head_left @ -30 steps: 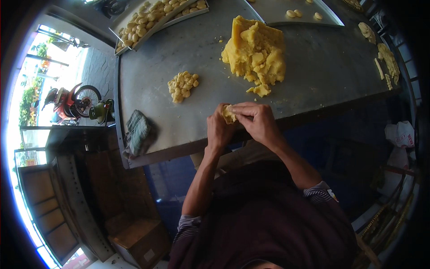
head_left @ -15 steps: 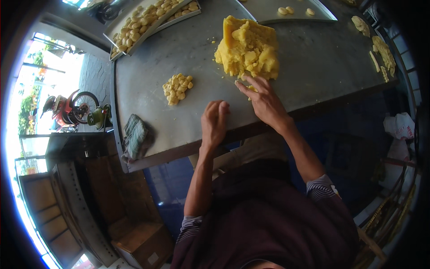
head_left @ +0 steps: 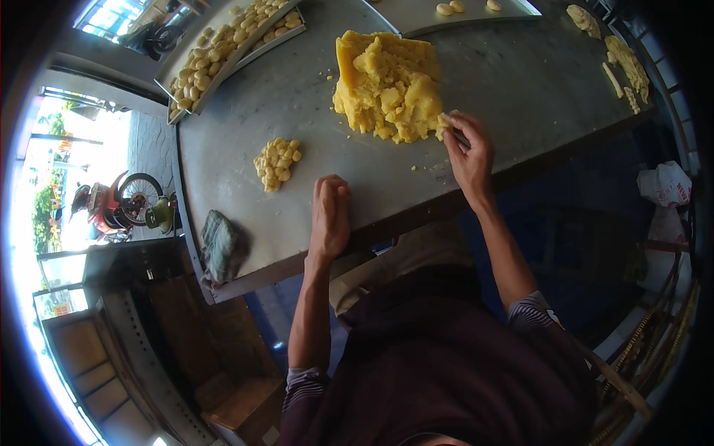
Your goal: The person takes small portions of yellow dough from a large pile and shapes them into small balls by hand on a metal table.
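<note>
A big crumbly mound of yellow dough or paste [head_left: 390, 89] sits on the grey worktable. At its lower right edge my right hand [head_left: 471, 152] pinches a small yellow piece [head_left: 442, 126] between thumb and fingertips, right against the mound. My left hand [head_left: 330, 215] is curled closed over the table near its front edge; whatever its fingers hold, if anything, is hidden. Left of it lies a heap of small yellow lumps [head_left: 277, 161]. A few crumbs are scattered between my right hand and the mound.
Trays of pale round dough pieces [head_left: 199, 73] stand at the far left, with another tray [head_left: 476, 15] at the back. Pale dough scraps [head_left: 627, 63] lie at the right end. A folded greenish cloth [head_left: 220, 241] rests at the left corner of the table [head_left: 520, 123].
My right hand has moved from the mound's front to its right side and closed from spread fingers into a pinch. My left fist has turned slightly. The view has shifted a little.
</note>
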Tool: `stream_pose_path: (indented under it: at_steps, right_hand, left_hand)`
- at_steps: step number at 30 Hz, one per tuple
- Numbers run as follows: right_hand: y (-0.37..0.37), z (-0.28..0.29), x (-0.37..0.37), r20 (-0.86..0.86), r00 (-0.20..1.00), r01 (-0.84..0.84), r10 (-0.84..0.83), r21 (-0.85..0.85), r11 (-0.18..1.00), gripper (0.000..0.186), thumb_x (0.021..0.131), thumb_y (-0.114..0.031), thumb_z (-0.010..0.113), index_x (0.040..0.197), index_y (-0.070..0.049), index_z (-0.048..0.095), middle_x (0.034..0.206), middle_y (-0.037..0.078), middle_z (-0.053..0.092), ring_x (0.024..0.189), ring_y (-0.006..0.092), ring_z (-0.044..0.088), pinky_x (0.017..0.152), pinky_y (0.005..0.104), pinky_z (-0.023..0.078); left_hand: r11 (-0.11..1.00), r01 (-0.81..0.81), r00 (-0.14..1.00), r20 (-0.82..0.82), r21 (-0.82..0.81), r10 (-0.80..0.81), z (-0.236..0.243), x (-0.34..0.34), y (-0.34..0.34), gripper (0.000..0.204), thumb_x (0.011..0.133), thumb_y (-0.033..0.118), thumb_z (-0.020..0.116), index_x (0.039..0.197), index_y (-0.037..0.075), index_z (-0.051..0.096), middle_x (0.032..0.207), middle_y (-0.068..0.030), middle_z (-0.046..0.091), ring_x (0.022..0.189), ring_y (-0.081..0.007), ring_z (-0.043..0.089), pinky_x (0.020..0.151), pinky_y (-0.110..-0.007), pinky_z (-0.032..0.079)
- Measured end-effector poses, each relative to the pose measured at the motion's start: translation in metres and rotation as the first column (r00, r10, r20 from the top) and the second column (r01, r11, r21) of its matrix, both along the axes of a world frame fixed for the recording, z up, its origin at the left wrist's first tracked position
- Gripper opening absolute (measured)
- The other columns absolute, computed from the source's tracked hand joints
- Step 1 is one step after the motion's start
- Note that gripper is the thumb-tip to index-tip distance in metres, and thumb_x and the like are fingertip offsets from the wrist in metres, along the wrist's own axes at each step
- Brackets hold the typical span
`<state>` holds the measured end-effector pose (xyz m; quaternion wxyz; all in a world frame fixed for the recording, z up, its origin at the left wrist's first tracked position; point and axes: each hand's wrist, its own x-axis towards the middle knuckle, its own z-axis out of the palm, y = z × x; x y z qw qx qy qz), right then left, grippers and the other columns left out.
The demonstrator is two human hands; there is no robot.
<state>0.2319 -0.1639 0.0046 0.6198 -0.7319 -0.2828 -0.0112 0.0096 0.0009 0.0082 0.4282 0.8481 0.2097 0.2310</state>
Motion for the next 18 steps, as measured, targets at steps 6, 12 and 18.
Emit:
stream_pose_path:
  at_steps: [6,12,18]
  right_hand:
    - [0.008,-0.006,0.005,0.125,0.991,-0.039,0.055,-0.130,0.991,0.039,0.090,0.001,0.063,0.129,-0.002,0.058,0.118,0.019,0.064,0.107,0.0340,0.066,0.088,0.0392,0.056]
    - [0.006,-0.002,0.010,0.034,0.996,-0.076,0.087,-0.254,0.964,0.041,0.089,0.001,0.065,0.126,-0.002,0.050,0.116,0.017,0.065,0.101,0.0272,0.069,0.084,0.0378,0.056]
    - [0.011,0.008,0.001,0.084,0.989,-0.076,0.120,-0.402,0.913,0.041,0.085,-0.003,0.070,0.121,-0.002,0.051,0.111,0.021,0.065,0.105,0.0405,0.063,0.086,0.0457,0.052]
  left_hand:
    - [0.971,-0.233,0.942,-0.238,0.050,0.238,0.023,0.005,-0.002,0.015,0.101,0.014,0.053,0.104,0.000,0.056,0.105,-0.0156,0.065,0.094,-0.0340,0.060,0.096,-0.043,0.043]
    - [0.972,-0.199,0.968,-0.128,0.125,0.215,0.016,-0.002,0.014,0.019,0.103,0.019,0.048,0.099,0.003,0.057,0.119,-0.0158,0.067,0.096,-0.0355,0.064,0.093,-0.044,0.043]
    - [0.762,-0.209,0.876,-0.229,0.612,0.425,0.012,0.053,0.042,0.024,0.103,0.027,0.045,0.101,0.006,0.057,0.109,-0.0144,0.063,0.107,-0.0332,0.054,0.092,-0.048,0.036]
